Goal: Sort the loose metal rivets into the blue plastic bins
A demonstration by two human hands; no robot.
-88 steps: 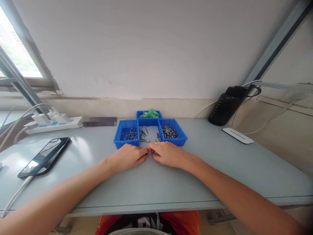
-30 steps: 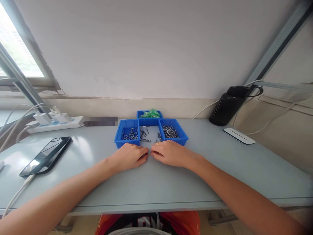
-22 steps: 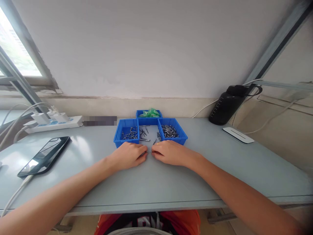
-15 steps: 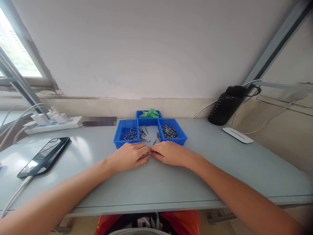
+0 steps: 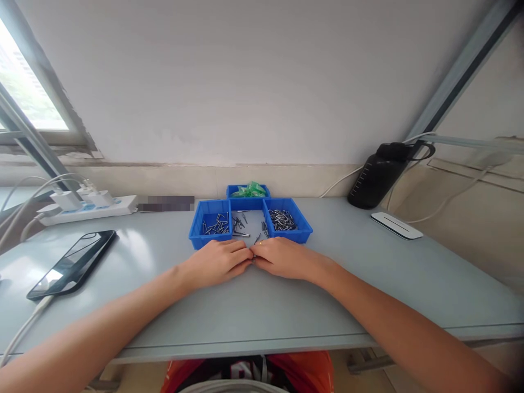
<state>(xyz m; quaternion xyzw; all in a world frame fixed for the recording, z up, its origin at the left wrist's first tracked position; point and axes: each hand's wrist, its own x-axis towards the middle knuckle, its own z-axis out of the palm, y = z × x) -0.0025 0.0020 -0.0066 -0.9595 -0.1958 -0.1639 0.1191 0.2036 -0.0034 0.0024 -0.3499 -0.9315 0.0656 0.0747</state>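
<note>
My left hand and my right hand meet fingertip to fingertip just above the grey tabletop. Both are closed in a pinch on a small metal fastener, mostly hidden by the fingers; its exact kind is too small to tell. In front of my left hand stands a blue bin holding some slim metal fasteners. Beyond my right hand, another blue bin is fuller with similar pieces. Several loose metal fasteners lie on the table between the two bins.
A third blue bin with green plastic packets stands behind, near the wall. To the left are a phone on a cable and a power strip. A black bottle and a white flat device sit right.
My fingertips have drawn slightly closer together, covering more of the small metal fastener. The bins and loose pieces stay in place; the view has shifted very slightly.
</note>
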